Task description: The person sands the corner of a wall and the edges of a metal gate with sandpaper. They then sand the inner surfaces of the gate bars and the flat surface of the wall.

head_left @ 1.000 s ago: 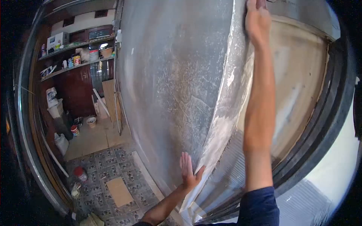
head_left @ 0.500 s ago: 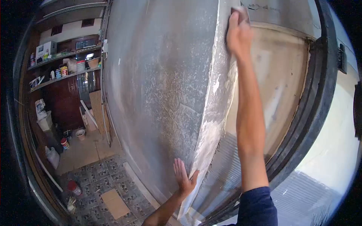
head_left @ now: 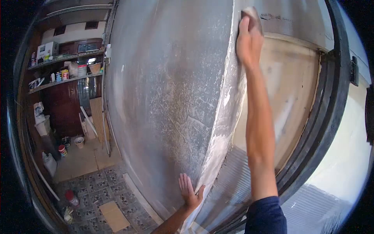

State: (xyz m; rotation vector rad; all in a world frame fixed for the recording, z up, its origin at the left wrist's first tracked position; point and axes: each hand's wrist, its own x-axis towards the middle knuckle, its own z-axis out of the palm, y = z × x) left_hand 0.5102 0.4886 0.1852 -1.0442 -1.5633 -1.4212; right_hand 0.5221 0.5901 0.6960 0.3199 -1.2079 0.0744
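**Sanding block high on the wall corner, other hand braced low**

My right hand point(head_left: 248, 41) is stretched up overhead, fingers curled over a small sanding block point(head_left: 252, 16) pressed against the pale, plastered corner edge point(head_left: 224, 101) of the grey wall point(head_left: 167, 85). Since a second ago the block has come down from the very top of the view, then crept back up a little and to the right: short strokes along the same high stretch of edge, so the upper corner is what I judge is being smoothed, with the long run below it not yet reached.

My left hand point(head_left: 188, 191) lies flat and open, fingers spread, low against the wall just left of the same edge, holding nothing. It has stayed on that spot, only sitting lower in view as my head tips up.

The edge runs as one curved line between my hands, white dust along it. Right of it sits a tan recessed panel point(head_left: 296, 89) and, lower, a ribbed sheet point(head_left: 233, 175), closed in by a dark frame point(head_left: 331, 101); my arm has open room along there. Far left, shelves point(head_left: 66, 64) with tins and a tiled floor point(head_left: 93, 187) with a red-lidded tub point(head_left: 71, 198) lie well apart.
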